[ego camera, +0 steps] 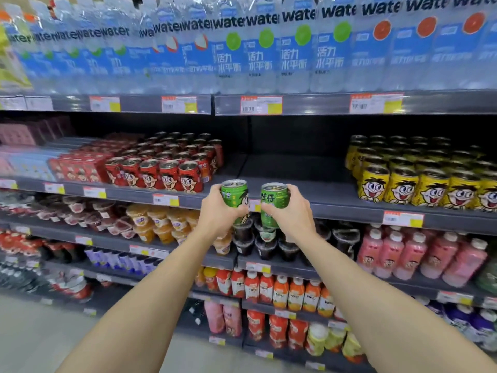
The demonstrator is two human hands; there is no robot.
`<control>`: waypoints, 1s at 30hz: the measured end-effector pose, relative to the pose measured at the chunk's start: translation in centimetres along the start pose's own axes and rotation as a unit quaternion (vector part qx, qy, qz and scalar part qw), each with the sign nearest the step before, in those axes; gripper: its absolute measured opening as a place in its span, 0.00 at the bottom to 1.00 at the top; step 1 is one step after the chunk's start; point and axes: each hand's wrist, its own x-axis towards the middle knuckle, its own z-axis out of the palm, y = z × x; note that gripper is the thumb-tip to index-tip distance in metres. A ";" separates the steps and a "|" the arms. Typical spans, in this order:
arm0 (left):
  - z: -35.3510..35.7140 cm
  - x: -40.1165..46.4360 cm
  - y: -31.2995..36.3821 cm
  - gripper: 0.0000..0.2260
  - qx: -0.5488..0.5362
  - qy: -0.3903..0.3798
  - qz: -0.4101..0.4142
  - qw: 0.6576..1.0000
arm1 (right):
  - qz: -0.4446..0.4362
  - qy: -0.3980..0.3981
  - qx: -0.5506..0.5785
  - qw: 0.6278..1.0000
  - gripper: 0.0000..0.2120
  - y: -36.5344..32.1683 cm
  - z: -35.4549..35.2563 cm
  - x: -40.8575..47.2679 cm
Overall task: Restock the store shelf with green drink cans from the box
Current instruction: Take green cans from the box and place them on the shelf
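My left hand (218,211) grips a green drink can (236,196) with a cartoon face, held upright. My right hand (291,211) grips a second green can (273,203), also upright. Both cans hover side by side just in front of the edge of the dark grey shelf (295,181), before a bare stretch between the red cans and the yellow cans. The box is not in view.
Red cartoon cans (166,170) fill the shelf left of the gap, yellow ones (419,181) fill the right. Water bottles (263,49) stand on the shelf above. Jelly cups (258,243), pink bottles (419,254) and juice bottles (282,292) sit on lower shelves.
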 end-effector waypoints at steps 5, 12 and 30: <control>-0.6 6.5 -1.2 0.34 -0.003 -0.020 0.032 0.999 | 0.007 0.033 0.004 0.999 0.37 -1.4 2.8 4.1; -1.1 14.4 -2.2 0.35 -0.023 -0.077 0.066 0.995 | 0.061 0.096 -0.013 0.993 0.40 -3.3 6.6 9.3; 4.5 19.2 -5.0 0.34 -0.032 -0.069 0.085 0.994 | 0.061 0.120 0.001 0.991 0.39 0.7 7.8 13.8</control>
